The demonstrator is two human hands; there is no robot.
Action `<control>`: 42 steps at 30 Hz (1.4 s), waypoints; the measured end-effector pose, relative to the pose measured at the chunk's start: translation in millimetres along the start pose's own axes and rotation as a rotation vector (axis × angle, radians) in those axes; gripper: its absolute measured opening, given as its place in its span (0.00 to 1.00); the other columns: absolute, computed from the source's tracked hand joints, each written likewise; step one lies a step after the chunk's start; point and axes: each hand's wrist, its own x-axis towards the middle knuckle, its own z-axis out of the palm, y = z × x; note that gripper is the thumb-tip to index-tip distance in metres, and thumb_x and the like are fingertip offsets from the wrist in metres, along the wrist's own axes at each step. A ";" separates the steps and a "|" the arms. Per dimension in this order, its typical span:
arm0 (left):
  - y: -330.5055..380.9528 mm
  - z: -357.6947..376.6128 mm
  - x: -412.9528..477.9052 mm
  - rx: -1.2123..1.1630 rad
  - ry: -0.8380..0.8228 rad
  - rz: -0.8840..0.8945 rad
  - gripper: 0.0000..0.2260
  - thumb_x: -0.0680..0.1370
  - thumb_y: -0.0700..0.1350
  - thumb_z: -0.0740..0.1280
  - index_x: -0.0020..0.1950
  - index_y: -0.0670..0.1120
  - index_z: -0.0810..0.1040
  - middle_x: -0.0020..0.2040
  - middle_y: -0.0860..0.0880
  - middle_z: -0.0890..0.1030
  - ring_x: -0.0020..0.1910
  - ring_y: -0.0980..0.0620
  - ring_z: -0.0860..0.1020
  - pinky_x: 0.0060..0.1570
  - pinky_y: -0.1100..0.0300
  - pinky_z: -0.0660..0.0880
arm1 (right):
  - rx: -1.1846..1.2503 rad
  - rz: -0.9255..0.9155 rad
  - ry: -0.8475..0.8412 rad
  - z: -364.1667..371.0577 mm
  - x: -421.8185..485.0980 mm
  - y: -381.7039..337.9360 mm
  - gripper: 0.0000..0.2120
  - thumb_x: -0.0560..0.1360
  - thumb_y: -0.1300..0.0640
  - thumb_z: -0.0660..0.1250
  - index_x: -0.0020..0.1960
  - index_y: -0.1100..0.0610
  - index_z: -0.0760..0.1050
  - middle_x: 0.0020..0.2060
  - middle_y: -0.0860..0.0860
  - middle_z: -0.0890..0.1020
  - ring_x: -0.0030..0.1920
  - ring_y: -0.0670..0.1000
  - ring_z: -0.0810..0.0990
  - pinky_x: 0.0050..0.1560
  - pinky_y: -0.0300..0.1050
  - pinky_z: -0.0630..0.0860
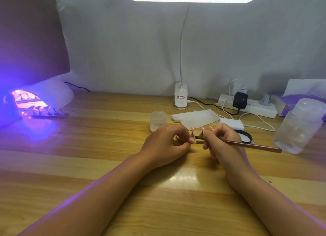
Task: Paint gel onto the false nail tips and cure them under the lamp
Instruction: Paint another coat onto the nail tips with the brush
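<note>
At desk (pixel 105 165) centre, tips (pixel 202 129) are standing on a holder (pixel 199 141); left hand (pixel 165 144) is pinching its end, right hand (pixel 220 142) is gripping the brush (pixel 254 146). Likely risk: the pinch slipping, tilting the holder and smearing gel. Lamp (pixel 44 94) is glowing far left.

Pink false nail tips (pixel 202 129) stand upright on a holder strip (pixel 200 142), its end pinched by the left hand (pixel 165 145). Brown brush (pixel 250 145) in the right hand (pixel 222 140) grip, bristles at the tips. Second strip (pixel 50 113) lies far left of both grips, half under the lit UV lamp (pixel 44 94).

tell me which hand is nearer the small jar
Left. The left hand sits in front of the small jar; the right hand, holding the brush, is farther right.
</note>
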 end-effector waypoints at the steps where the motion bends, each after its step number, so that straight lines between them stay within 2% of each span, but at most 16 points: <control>1: 0.0 0.1 0.1 0.008 -0.003 0.001 0.04 0.75 0.50 0.71 0.49 0.55 0.81 0.47 0.59 0.80 0.39 0.68 0.73 0.37 0.64 0.68 | -0.003 0.003 -0.008 0.4 -0.2 -0.2 0.08 0.77 0.55 0.68 0.42 0.58 0.73 0.29 0.53 0.81 0.25 0.42 0.71 0.30 0.41 0.66; 7: -0.3 -0.7 0.3 0.006 -0.010 0.001 0.03 0.75 0.49 0.72 0.48 0.54 0.82 0.45 0.60 0.80 0.40 0.67 0.74 0.37 0.68 0.68 | -0.117 -0.021 -0.053 3.2 -2.7 -1.2 0.09 0.77 0.52 0.67 0.43 0.58 0.74 0.31 0.52 0.83 0.26 0.38 0.75 0.36 0.44 0.68; 14: 0.3 -1.1 0.5 -0.012 -0.010 -0.002 0.04 0.75 0.48 0.72 0.49 0.52 0.83 0.45 0.59 0.81 0.40 0.65 0.75 0.38 0.64 0.72 | -0.194 -0.043 -0.059 3.7 -2.9 0.0 0.10 0.77 0.52 0.67 0.43 0.57 0.75 0.33 0.51 0.84 0.29 0.39 0.78 0.35 0.40 0.69; 20: 0.7 -1.0 0.7 -0.019 -0.023 -0.004 0.05 0.75 0.48 0.72 0.50 0.52 0.83 0.46 0.58 0.81 0.45 0.60 0.78 0.40 0.64 0.74 | -0.198 -0.017 -0.048 3.2 -3.0 -1.3 0.07 0.76 0.55 0.68 0.43 0.58 0.75 0.31 0.53 0.83 0.29 0.40 0.78 0.34 0.41 0.70; 28: 0.9 -1.6 0.2 -0.031 -0.024 -0.013 0.04 0.76 0.48 0.71 0.49 0.53 0.83 0.47 0.58 0.81 0.46 0.60 0.78 0.40 0.60 0.75 | -0.184 0.000 0.021 0.8 -1.2 -0.3 0.06 0.74 0.60 0.68 0.40 0.59 0.73 0.27 0.54 0.81 0.25 0.40 0.75 0.32 0.43 0.70; 33: 1.0 -1.4 -0.9 -0.033 -0.015 0.005 0.03 0.75 0.47 0.72 0.48 0.53 0.82 0.47 0.57 0.81 0.47 0.59 0.78 0.42 0.56 0.77 | -0.031 0.004 0.018 -1.3 -1.1 -0.8 0.09 0.77 0.55 0.68 0.41 0.57 0.72 0.31 0.54 0.82 0.25 0.39 0.72 0.34 0.45 0.65; 36: 1.0 -1.5 -0.3 -0.036 -0.003 0.019 0.02 0.74 0.46 0.72 0.46 0.53 0.81 0.45 0.57 0.80 0.46 0.59 0.78 0.41 0.57 0.77 | -0.077 -0.016 -0.046 1.3 -2.4 -2.3 0.10 0.77 0.51 0.67 0.42 0.57 0.73 0.33 0.53 0.84 0.26 0.39 0.74 0.36 0.44 0.66; 42: 0.6 -1.2 0.2 -0.033 -0.007 0.016 0.03 0.75 0.46 0.72 0.47 0.51 0.82 0.45 0.57 0.80 0.45 0.60 0.78 0.41 0.58 0.77 | -0.191 -0.038 -0.063 3.9 -2.1 -1.7 0.09 0.77 0.54 0.68 0.43 0.59 0.74 0.32 0.51 0.84 0.28 0.39 0.78 0.34 0.39 0.69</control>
